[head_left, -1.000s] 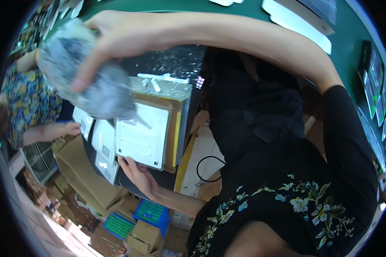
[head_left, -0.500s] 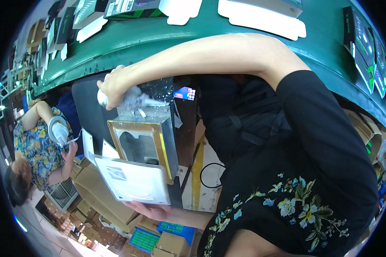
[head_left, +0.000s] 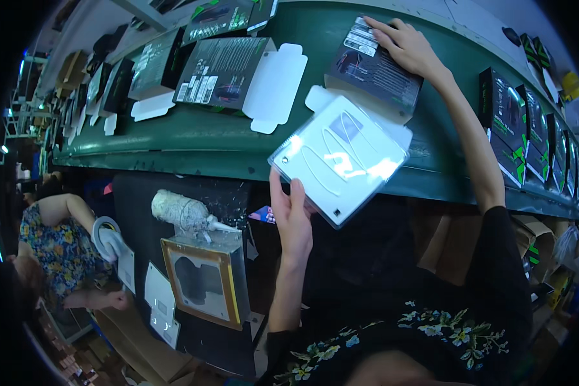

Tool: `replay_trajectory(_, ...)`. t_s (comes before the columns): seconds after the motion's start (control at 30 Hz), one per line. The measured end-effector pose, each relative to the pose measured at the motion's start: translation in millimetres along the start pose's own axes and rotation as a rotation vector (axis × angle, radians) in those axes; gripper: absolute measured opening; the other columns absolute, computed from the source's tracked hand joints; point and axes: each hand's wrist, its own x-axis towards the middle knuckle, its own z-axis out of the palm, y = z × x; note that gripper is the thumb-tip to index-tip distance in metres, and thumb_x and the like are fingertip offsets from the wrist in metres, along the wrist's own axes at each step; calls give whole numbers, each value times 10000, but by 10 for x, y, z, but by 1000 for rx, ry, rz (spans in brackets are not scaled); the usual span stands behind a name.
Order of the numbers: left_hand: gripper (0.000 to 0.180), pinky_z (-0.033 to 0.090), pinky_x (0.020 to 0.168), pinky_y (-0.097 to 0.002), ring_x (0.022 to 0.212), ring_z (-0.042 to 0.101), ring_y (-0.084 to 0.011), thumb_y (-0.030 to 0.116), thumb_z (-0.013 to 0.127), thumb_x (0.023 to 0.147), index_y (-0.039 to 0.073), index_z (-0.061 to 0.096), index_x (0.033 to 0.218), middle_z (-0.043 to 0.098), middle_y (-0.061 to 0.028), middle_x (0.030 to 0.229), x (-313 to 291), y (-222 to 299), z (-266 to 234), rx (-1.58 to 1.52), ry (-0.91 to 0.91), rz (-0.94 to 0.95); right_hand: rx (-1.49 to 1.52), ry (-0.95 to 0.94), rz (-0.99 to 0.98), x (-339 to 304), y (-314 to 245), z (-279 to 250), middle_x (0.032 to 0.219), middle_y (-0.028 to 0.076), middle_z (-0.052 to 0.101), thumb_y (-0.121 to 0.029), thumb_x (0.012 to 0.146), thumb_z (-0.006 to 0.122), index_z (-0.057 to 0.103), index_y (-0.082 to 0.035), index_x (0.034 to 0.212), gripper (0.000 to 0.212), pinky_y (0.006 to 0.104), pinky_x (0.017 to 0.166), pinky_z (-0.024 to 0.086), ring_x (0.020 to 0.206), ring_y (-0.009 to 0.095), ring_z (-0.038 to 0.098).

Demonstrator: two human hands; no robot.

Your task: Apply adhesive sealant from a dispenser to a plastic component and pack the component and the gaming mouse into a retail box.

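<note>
My left hand (head_left: pixel 294 222) grips the lower left edge of a flat white plastic tray (head_left: pixel 328 138), thumb on top. The tray has a clear rim, a small grey rectangle and a wavy glue-like line across its face. It is tilted up in front of an open-flapped black box (head_left: pixel 373 67) on the green bench. My right hand (head_left: pixel 408 48) rests across that box's far side, fingers stretched and spread over its printed face. A squeeze bottle (head_left: pixel 183 211), white and crusted, lies on its side above a brown-edged framed box (head_left: pixel 235 283).
More black boxes stand at the right (head_left: pixel 505 122), and an open-flapped box (head_left: pixel 222 74) lies at the left on the green bench (head_left: pixel 141 145). White cards (head_left: pixel 159 293) lie beside the framed box. A person in a floral top (head_left: pixel 51 231) works at the left, holding a tape-like ring (head_left: pixel 106 238).
My right hand has let go of the bottle and moved to the black box. The left hand has raised the tray from beside the framed box to the bench edge. The view has shifted.
</note>
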Motion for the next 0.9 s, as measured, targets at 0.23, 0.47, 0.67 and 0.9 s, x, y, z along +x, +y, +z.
replay_trajectory(0.23, 492, 623, 738, -333, 963, 693, -211, 180, 380, 1068, 91, 182, 1509, 584, -170, 1219, 517, 161, 302, 61, -36, -78, 130, 55, 254, -307, 57, -186, 1008, 157, 560, -507, 1028, 316, 523, -289, 1416, 490, 428, 902, 461, 978, 341, 581)
replay_trajectory(0.47, 540, 527, 963, -463, 1173, 593, -320, 172, 377, 1070, 122, 118, 1542, 451, -189, 1419, 983, -104, 964, -149, -181, -244, 218, 34, 339, -263, 49, -203, 933, 127, 544, -510, 1030, 276, 544, -264, 1396, 516, 430, 855, 465, 933, 319, 595)
replay_trajectory(0.67, 483, 490, 993, -428, 1173, 581, -244, 121, 406, 1047, 110, 247, 1503, 484, -128, 1377, 1254, -344, 1546, -404, -265, -239, 331, 168, 309, -298, 145, -166, 997, 116, 581, -544, 1024, 266, 543, -259, 1399, 547, 388, 886, 454, 988, 285, 597)
replay_trajectory(0.9, 531, 379, 1062, -468, 1246, 509, -356, 172, 641, 861, 36, 516, 1359, 553, -220, 1305, 943, -122, 1268, 832, -621, 819, 1532, 178, 641, -437, 315, -938, 1092, 114, 696, -666, 988, 263, 619, 42, 1210, 823, 285, 887, 473, 972, 164, 642)
